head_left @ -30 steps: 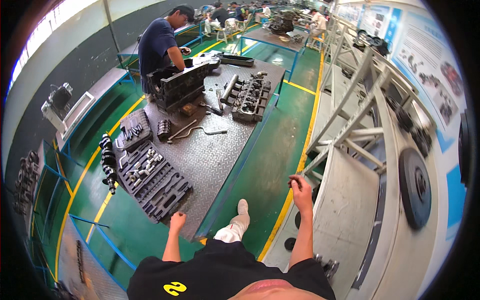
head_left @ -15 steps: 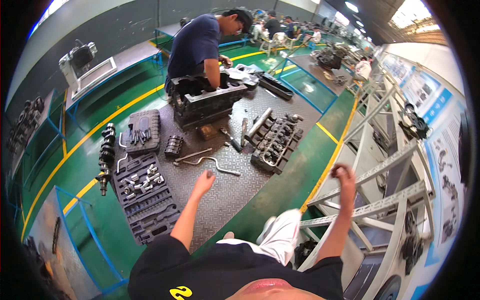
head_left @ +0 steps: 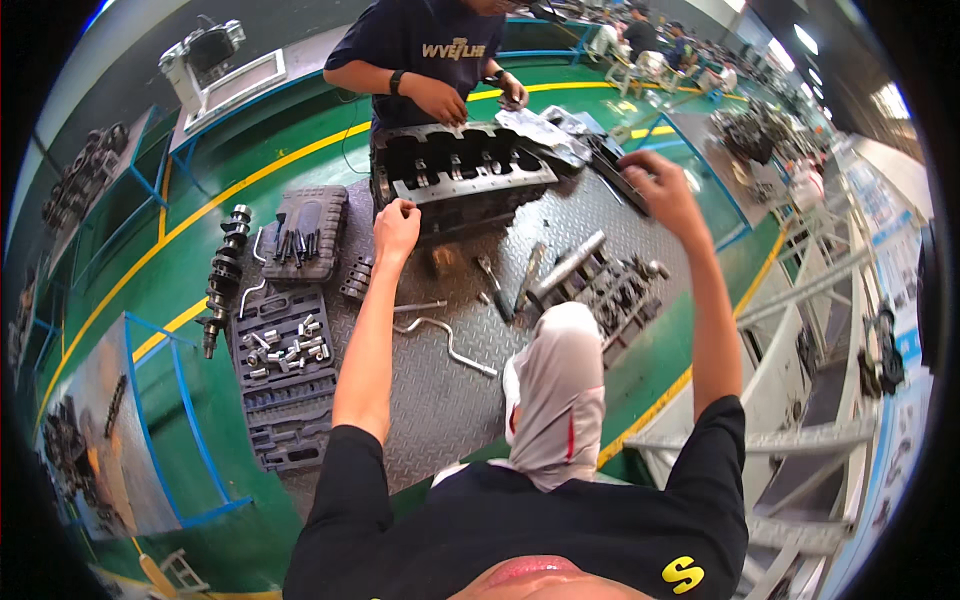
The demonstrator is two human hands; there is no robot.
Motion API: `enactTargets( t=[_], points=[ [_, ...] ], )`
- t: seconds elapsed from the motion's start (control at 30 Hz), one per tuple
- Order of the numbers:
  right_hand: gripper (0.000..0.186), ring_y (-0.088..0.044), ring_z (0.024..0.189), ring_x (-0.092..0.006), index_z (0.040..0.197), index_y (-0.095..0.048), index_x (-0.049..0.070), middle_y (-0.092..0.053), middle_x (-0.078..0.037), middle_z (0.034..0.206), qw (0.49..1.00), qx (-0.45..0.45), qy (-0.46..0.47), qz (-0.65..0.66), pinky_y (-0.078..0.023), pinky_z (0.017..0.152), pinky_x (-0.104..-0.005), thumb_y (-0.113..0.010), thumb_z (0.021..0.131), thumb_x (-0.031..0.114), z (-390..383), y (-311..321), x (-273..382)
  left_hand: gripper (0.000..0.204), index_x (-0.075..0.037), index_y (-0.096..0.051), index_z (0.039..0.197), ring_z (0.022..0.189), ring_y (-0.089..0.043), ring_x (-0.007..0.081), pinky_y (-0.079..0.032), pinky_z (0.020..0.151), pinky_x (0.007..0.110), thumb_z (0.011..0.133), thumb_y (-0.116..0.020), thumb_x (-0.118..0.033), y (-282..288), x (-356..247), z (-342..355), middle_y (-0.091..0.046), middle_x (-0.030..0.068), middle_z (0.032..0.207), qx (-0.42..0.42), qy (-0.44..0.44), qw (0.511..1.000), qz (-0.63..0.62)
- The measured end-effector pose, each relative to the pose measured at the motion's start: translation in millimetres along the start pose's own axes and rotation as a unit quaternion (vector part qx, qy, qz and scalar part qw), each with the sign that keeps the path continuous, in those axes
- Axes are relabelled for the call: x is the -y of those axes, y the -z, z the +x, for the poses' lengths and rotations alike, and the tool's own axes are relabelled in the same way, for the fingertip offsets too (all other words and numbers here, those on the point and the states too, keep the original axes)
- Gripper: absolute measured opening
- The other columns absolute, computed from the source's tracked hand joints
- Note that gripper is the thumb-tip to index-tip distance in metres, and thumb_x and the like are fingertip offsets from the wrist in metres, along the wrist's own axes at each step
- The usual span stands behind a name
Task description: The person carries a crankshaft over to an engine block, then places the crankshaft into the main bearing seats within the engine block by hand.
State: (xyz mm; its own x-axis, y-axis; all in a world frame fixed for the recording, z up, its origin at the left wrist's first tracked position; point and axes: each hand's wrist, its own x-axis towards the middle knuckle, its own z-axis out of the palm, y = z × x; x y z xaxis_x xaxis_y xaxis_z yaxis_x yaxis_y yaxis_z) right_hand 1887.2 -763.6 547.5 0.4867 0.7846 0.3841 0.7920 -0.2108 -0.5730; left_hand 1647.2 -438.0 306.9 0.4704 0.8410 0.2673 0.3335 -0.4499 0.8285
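My left hand [head_left: 397, 230] is closed at the near left edge of a dark engine block [head_left: 470, 190] with a pale machined face. Whatever its fingers hold, if anything, is hidden. Over to the right, my right hand [head_left: 660, 190] is raised with bent fingers apart, and nothing shows between them. It appears in front of a long black tray-like pan [head_left: 618, 175]. Beyond the block stands a co-worker [head_left: 440, 50] in a dark T-shirt, both hands above it. Silvery crumpled sheeting [head_left: 548, 135] lies at the block's right end.
On the metal plate are a cylinder head [head_left: 625, 300], a bent speed handle [head_left: 455, 345], a ratchet [head_left: 492, 280], and an open socket case [head_left: 288, 385]. A crankshaft [head_left: 228, 270] lies left. My raised knee [head_left: 565, 370] is in front; white metal racks [head_left: 800, 440] stand right.
Both my hands have moved forward, the left one up to the engine block. My knee has come forward over the plate. The co-worker has straightened and drawn an arm out of the block.
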Motion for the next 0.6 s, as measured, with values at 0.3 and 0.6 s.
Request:
enactTargets(
  t=[0.3,0.6],
  points=[
    [0.02,-0.059,0.099,-0.036,0.092,-0.066,0.004,-0.063,-0.013,0.096,0.988,0.002,0.112,-0.103,-0.048,0.082,-0.0468,-0.066,0.094,0.024,150,-272,-261,0.023,-0.004,-0.07,0.106,0.103,-0.062,0.041,-0.049,0.092,0.047,0.091,-0.062,-0.019,-85,79,102,-0.069,0.0187,0.104,-0.105,-0.039,0.974,0.199],
    [0.023,-0.06,0.104,-0.0363,0.104,-0.066,0.0,-0.066,-0.015,0.109,0.997,0.064,0.022,0.033,-0.048,0.09,-0.0451,-0.066,0.094,0.021,182,-319,-305,0.018,0.002,-0.066,0.104,0.094,-0.066,0.0348,-0.05,0.087,0.037,0.1,-0.057,-0.012,-80,30,103,-0.067,0.0182,0.099,-0.023,0.143,0.973,0.178]
  ],
)
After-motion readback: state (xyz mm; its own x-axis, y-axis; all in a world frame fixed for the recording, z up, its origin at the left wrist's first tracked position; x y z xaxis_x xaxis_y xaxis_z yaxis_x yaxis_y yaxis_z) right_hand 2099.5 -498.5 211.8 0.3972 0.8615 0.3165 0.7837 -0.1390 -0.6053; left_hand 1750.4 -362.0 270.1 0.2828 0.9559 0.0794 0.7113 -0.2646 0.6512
